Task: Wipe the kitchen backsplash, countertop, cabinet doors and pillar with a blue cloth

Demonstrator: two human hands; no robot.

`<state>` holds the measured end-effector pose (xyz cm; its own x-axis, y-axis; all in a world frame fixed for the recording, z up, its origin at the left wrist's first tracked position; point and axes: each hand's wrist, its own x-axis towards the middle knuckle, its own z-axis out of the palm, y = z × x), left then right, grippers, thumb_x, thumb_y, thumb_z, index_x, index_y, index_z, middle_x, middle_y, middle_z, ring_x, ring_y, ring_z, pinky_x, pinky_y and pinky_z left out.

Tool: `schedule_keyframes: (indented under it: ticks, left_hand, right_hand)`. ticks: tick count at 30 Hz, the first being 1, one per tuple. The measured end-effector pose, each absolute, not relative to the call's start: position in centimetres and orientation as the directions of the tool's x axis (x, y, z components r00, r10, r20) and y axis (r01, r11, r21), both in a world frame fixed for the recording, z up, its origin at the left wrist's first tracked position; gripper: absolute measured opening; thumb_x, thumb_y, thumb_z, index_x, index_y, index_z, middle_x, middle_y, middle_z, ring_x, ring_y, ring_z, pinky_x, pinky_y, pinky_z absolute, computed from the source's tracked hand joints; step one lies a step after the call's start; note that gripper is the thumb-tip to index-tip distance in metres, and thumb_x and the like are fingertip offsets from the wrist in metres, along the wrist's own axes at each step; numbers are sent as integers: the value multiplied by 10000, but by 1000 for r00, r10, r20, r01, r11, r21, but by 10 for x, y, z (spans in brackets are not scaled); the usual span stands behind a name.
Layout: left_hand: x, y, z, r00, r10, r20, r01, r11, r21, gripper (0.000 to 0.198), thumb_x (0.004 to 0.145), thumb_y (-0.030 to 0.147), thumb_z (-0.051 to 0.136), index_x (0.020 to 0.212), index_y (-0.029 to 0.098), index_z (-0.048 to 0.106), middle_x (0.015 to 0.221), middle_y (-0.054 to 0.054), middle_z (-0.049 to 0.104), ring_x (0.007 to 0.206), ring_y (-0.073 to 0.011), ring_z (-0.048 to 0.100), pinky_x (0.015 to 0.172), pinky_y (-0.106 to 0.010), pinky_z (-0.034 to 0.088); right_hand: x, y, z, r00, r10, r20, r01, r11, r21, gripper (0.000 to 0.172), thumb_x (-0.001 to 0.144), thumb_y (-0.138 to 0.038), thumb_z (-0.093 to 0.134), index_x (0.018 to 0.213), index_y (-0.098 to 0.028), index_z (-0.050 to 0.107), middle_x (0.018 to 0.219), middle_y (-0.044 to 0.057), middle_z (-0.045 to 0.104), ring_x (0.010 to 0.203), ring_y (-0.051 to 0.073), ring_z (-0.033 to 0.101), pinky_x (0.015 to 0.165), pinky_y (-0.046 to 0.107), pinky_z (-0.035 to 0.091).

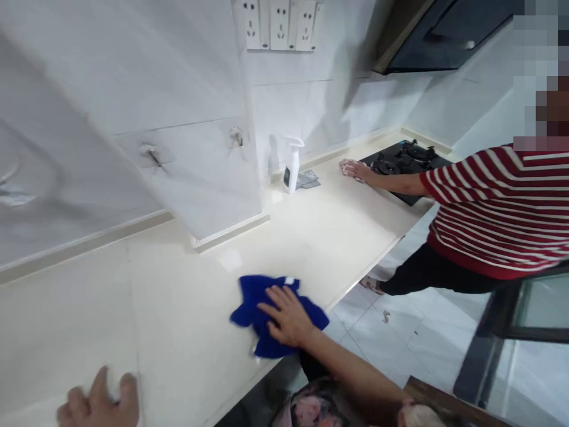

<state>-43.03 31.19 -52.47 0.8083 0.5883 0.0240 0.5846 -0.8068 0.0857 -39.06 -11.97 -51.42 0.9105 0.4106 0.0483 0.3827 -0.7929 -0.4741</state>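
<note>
1 blue cloth (254, 296) lies on the pale worktop (178, 332), nr the front edge, bunched a bit, w/ 1 small white tag (290, 280) showing at its far side. My R grip (288, 318) is flat on top of it, fingers long & a little apart, pressing rather than pinching; not clamped on anything. My L grip (100, 406) is well apart from the cloth, lower L, part cut off at the bottom; fingers spread & slightly bent, nothing held that I can see. Can't tell if its tips touch the worktop.

Further along, by the wall: 1 white spray bottle (292, 169), upright, w/ grey packaging (308, 179) lying flat just beside it; can't tell if that's 1 pc or 2.

Past that, 1 black hob (391, 152), 2 burners visible. 1 co-worker in a red & white striped top (493, 219) stands R, w/ 1 hand (361, 171) on 1 pinkish cloth (345, 168) nr the hob's L side.

On the walls: 3 sockets (280, 24) in a row up top, 2 hooks (153, 155) on the nearer section.
</note>
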Motion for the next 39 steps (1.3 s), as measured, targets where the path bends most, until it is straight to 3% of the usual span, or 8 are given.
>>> schedule_keyframes:
  ticks: [3,10,14,17,20,27,33,39]
  left_hand:
    - [-429,301,-510,777,628,-36,621,-756,207,881,929,741,103,1580,220,390,1716,-154,238,1589,-383,212,1304,-566,167]
    - [-433,297,-504,779,625,-43,619,-757,210,839,963,695,115,1600,206,361,1722,-175,189,1608,-378,132,1309,-577,142]
    - [-436,300,-511,778,627,-37,619,-756,212,804,979,674,125,1599,221,361,1720,-171,196,1607,-376,136,1300,-583,158]
    - [-436,301,-514,781,625,-27,615,-759,212,774,989,661,146,1600,234,359,1721,-163,196,1608,-371,133,1298,-588,165]
    - [-437,301,-515,776,630,-18,618,-755,220,752,997,644,160,1596,240,365,1719,-161,205,1608,-365,140,1303,-584,156]
    - [-431,302,-514,773,635,-12,621,-751,225,755,1001,643,148,1585,234,395,1715,-169,218,1603,-387,153,1296,-608,162]
    - [-430,311,-518,758,652,-21,638,-735,230,777,990,668,117,1591,255,384,1721,-151,213,1604,-387,148,1295,-612,157]
    - [-426,312,-513,794,605,52,581,-782,226,817,970,690,125,1584,226,397,1695,-178,266,1579,-416,204,1258,-634,225]
  right_hand:
    - [-386,-183,-519,974,221,52,226,-928,-296,569,980,-370,508,1544,-302,536,1704,79,320,1603,293,245,1324,521,147]
    - [-335,-283,-547,964,-124,234,-136,-990,34,605,1024,-416,386,1554,-149,504,1626,253,383,1528,395,344,1184,634,313]
    - [-286,-259,-553,902,-327,281,-351,-936,38,662,1002,-416,395,1536,-37,489,1555,371,396,1471,519,357,1081,745,317]
    - [-248,-208,-551,887,-394,242,-399,-916,-29,694,981,-375,389,1537,36,447,1559,416,354,1474,566,313,1057,808,275]
    - [-218,-136,-544,941,-291,176,-274,-955,-112,715,960,-335,384,1555,61,400,1599,414,294,1514,563,238,1096,835,192]
    - [-221,57,-518,984,176,38,179,-941,-288,807,926,-366,536,1588,49,334,1680,342,180,1570,537,87,1203,791,30]
    - [-321,122,-495,701,713,-7,651,-645,-399,775,967,-440,562,1621,-88,343,1724,249,142,1607,451,64,1280,694,64]
    - [-385,86,-495,557,829,57,769,-488,-414,710,994,-416,558,1617,-149,348,1720,244,159,1616,394,117,1303,612,118]
